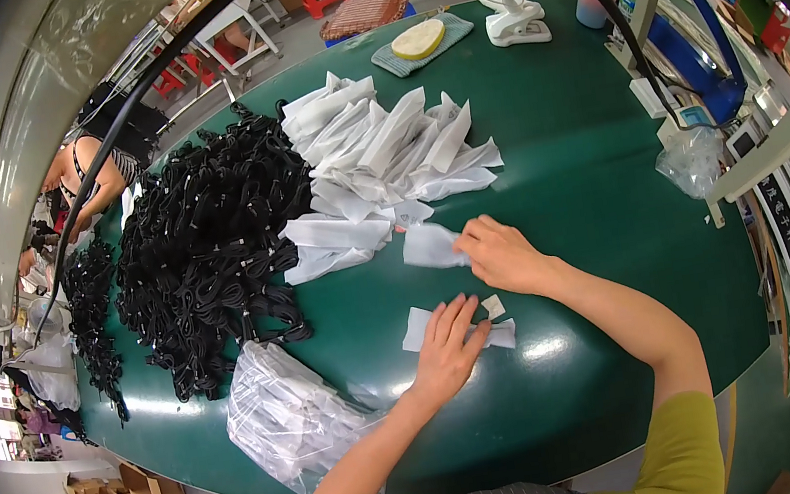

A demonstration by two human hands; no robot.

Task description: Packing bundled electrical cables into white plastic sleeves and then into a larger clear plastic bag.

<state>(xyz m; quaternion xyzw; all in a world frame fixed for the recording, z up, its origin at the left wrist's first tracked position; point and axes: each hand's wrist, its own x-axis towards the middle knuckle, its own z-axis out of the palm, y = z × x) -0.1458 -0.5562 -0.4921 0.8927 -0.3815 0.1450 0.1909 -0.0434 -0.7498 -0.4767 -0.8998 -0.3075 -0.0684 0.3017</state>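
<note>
My right hand (505, 254) pinches the edge of a small white pouch (430, 245) just above the green tabletop. My left hand (448, 349) lies with fingers spread over a flat white piece (415, 329), which sticks out on both sides of it. Whether that piece is a pouch or paper I cannot tell. A small cream-coloured square (493, 307) shows beside the left fingertips. Beyond my hands lies a heap of white pouches (390, 141). To its left is a large pile of bundled black cables (210, 222).
A clear plastic bag (292, 413) full of white pieces sits left of my left forearm. At the far side stand a white fan (514, 18) and a yellow-rimmed pad (418, 39) on a cloth. A person (97, 173) works at the far left. A black cable (186, 52) arches overhead.
</note>
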